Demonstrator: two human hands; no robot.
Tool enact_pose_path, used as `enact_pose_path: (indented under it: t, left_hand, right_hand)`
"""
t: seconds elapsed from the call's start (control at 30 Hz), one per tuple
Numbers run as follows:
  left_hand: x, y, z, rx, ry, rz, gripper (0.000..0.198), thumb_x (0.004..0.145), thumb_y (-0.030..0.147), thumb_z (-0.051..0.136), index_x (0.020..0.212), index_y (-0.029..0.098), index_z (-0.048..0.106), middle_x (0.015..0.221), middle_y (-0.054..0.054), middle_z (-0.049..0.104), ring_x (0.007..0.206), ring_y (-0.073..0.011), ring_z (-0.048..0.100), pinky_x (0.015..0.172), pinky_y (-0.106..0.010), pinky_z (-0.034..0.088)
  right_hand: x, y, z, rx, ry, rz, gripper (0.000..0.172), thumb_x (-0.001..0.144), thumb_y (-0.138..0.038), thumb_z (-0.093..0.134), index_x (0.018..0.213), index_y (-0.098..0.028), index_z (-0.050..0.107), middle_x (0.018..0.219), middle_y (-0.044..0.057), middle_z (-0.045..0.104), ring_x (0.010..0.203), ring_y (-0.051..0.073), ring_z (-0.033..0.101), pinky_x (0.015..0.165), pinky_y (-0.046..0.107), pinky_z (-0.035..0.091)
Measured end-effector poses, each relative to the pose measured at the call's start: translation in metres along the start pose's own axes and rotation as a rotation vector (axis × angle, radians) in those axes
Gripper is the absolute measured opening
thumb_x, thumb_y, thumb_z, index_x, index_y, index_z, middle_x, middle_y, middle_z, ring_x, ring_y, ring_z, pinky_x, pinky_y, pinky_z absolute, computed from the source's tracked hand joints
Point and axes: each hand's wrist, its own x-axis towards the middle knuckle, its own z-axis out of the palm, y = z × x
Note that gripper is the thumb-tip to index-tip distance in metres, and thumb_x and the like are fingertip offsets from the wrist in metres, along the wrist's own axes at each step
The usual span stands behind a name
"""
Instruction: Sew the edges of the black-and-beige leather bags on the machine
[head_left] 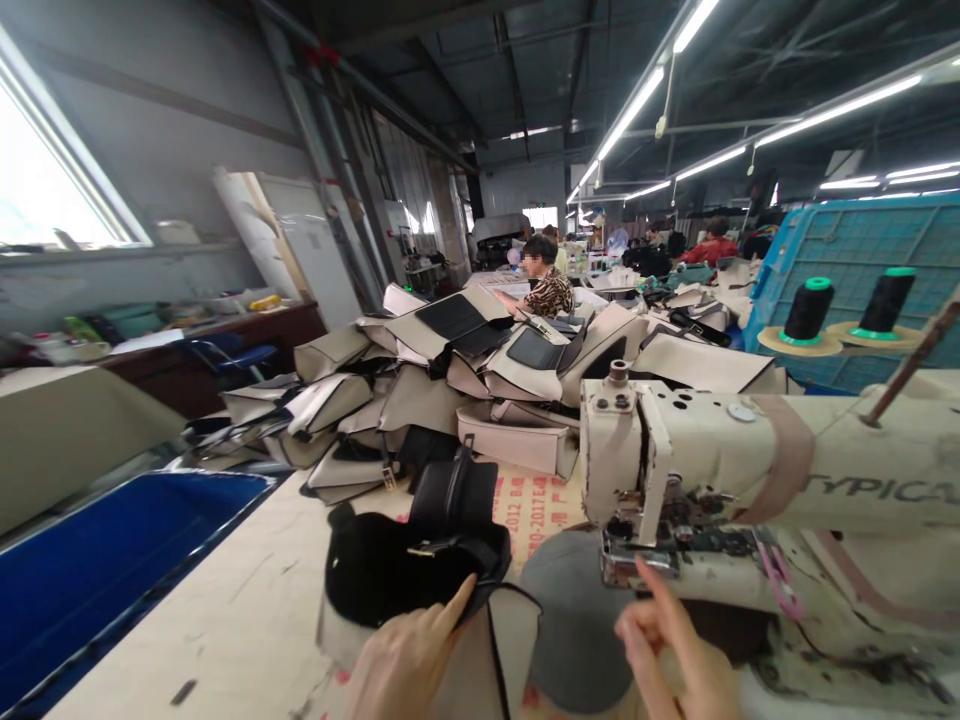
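My left hand (409, 655) is at the bottom edge, fingers closed with the forefinger stretched out and pressing on a black and beige bag piece (420, 580) that lies on the table. My right hand (675, 650) is beside it, fingers curled and the forefinger raised toward the needle area (637, 560) of a cream sewing machine (750, 470). Nothing shows inside either hand. The bag piece lies just left of the machine's head.
A big heap of beige and black bag parts (465, 400) covers the table behind. Two black thread cones (808, 312) stand at the right before a blue crate (847, 250). A blue bin (112, 560) sits at the left. Other people work farther back (547, 285).
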Motion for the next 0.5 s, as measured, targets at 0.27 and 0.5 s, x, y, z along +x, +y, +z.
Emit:
enact_pose_path:
  t: [0.27, 0.5]
  left_hand:
    - [0.012, 0.056, -0.03, 0.058, 0.008, -0.162, 0.031, 0.084, 0.012, 0.042, 0.107, 0.023, 0.058, 0.074, 0.0, 0.058, 0.061, -0.0121, 0.052, 0.06, -0.027, 0.035]
    - [0.043, 0.053, -0.026, -0.005, 0.053, -0.195, 0.024, 0.088, 0.032, 0.04, 0.091, 0.026, 0.063, 0.064, 0.001, 0.062, 0.057, -0.0133, 0.055, 0.057, -0.026, 0.033]
  right_hand:
    - [0.034, -0.025, 0.041, 0.118, 0.178, 0.037, 0.022, 0.092, -0.029, 0.036, 0.107, -0.016, 0.045, 0.063, 0.0, 0.054, 0.049, 0.011, 0.053, 0.047, 0.019, 0.042]
    - [0.039, 0.009, -0.025, -0.417, -0.122, -0.492, 0.011, 0.083, -0.029, 0.054, 0.084, -0.018, 0.058, 0.064, 0.002, 0.06, 0.055, 0.015, 0.057, 0.055, 0.026, 0.044]
